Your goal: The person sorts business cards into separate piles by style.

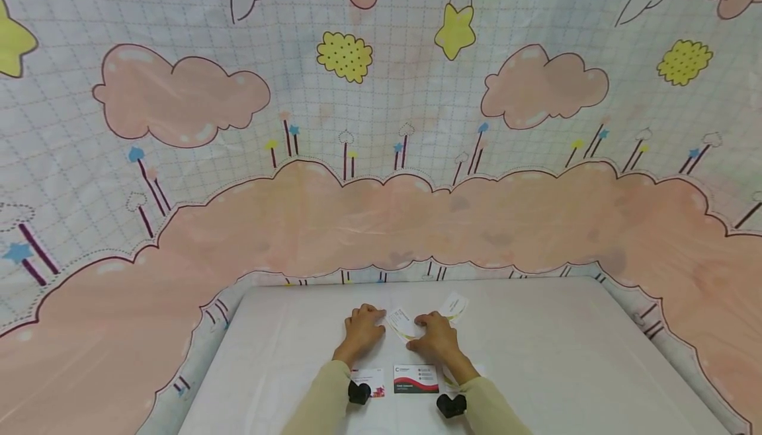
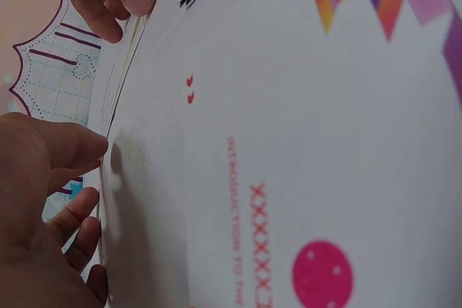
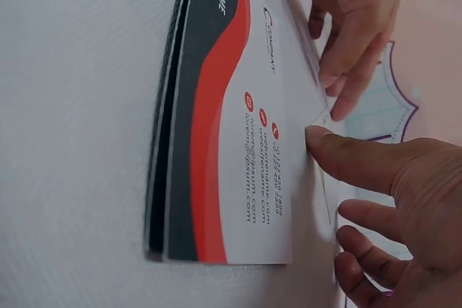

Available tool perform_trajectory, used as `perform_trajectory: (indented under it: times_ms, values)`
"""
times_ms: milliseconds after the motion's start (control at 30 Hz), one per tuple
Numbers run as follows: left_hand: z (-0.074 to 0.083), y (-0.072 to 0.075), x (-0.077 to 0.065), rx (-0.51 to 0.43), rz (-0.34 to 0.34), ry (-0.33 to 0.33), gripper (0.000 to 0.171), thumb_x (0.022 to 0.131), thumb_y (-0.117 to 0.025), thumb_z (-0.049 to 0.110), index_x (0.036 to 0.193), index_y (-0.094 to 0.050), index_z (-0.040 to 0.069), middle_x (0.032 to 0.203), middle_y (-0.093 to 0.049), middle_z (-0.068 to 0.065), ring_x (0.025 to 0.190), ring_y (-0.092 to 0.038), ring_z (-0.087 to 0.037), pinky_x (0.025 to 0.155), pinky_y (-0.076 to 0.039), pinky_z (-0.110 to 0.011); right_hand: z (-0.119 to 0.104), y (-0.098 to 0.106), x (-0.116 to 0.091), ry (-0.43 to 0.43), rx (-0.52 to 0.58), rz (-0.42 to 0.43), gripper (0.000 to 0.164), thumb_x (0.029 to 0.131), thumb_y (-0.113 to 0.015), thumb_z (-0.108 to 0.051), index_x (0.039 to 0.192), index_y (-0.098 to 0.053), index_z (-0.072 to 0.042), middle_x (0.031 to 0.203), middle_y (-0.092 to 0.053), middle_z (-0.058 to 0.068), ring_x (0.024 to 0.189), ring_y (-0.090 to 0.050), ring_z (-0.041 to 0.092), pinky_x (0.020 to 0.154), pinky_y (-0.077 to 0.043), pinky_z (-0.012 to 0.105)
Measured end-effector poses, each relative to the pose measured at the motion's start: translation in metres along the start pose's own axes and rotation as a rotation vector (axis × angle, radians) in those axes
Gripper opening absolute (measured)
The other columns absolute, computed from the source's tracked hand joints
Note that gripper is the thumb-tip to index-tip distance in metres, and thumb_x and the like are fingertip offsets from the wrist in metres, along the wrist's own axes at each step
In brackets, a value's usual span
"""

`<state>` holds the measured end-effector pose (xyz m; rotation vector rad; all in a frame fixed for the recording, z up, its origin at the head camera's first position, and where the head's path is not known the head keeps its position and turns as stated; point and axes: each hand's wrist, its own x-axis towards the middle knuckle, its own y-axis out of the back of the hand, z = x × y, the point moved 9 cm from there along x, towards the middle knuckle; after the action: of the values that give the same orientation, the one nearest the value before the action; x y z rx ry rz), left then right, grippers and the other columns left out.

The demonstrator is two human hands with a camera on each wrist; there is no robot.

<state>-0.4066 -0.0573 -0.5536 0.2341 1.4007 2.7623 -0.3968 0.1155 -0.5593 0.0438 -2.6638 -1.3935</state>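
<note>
A white business card point(image 1: 401, 320) with a yellow curve lies at an angle between the two hands. My right hand point(image 1: 437, 339) holds its right end, with the thumb at the lower corner and fingers on the far side. Close to the card's left end is my left hand point(image 1: 363, 330), its fingers loosely bent and spread, nothing between them. Nearer me is a red, black and white business card point(image 3: 238, 142), stacked on at least one other. To its left sits a white card with pink and orange shapes point(image 2: 317, 142), partly behind the left wrist.
Another white card point(image 1: 455, 304) with a yellow curve lies tilted beyond the right hand. One more card point(image 1: 448, 379) shows partly beneath the right forearm. The white table point(image 1: 553, 349) stands before a cartoon-printed curtain point(image 1: 381, 223). Black wrist devices hang over the nearer cards.
</note>
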Motion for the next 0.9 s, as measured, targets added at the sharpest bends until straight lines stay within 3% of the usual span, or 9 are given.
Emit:
perform_trajectory:
  times_ms: [333, 567, 733, 900]
  values:
    - [-0.0011, -0.0018, -0.0003, -0.021, 0.022, -0.012, 0.030, 0.087, -0.067, 0.011, 0.117, -0.072, 0.011, 0.122, -0.058, -0.015, 0.115, -0.046, -0.036, 0.096, -0.031, -0.059, -0.0021, 0.0017, -0.0015, 0.011, -0.012, 0.016, 0.053, 0.065, -0.089, -0.031, 0.111, -0.072, -0.010, 0.110, -0.065, 0.010, 0.106, -0.060, 0.032, 0.089, -0.044, 0.058]
    - [-0.0064, -0.0055, -0.0022, -0.071, 0.008, 0.016, 0.029, 0.086, -0.072, 0.012, 0.114, -0.070, 0.008, 0.128, -0.057, -0.015, 0.120, -0.045, -0.036, 0.104, -0.028, -0.060, 0.0000, 0.0006, -0.0025, -0.010, 0.004, 0.013, 0.051, 0.067, -0.088, -0.030, 0.111, -0.072, -0.011, 0.112, -0.064, 0.011, 0.108, -0.059, 0.032, 0.092, -0.042, 0.057]
    - [-0.0097, -0.0046, -0.0041, -0.128, 0.004, 0.030, 0.033, 0.081, -0.078, 0.014, 0.110, -0.064, 0.008, 0.121, -0.061, -0.012, 0.117, -0.048, -0.033, 0.107, -0.027, -0.057, 0.0003, 0.0000, -0.0037, -0.013, 0.012, 0.014, 0.049, 0.068, -0.087, -0.030, 0.110, -0.072, -0.012, 0.114, -0.063, 0.010, 0.109, -0.057, 0.032, 0.093, -0.041, 0.057]
    - [-0.0091, -0.0028, -0.0051, -0.133, 0.007, 0.001, 0.034, 0.078, -0.081, 0.015, 0.104, -0.060, 0.010, 0.112, -0.064, -0.009, 0.108, -0.052, -0.030, 0.105, -0.029, -0.056, -0.0001, -0.0007, -0.0046, 0.001, 0.004, 0.007, 0.049, 0.068, -0.087, -0.029, 0.111, -0.071, -0.013, 0.114, -0.063, 0.010, 0.108, -0.056, 0.032, 0.093, -0.040, 0.058]
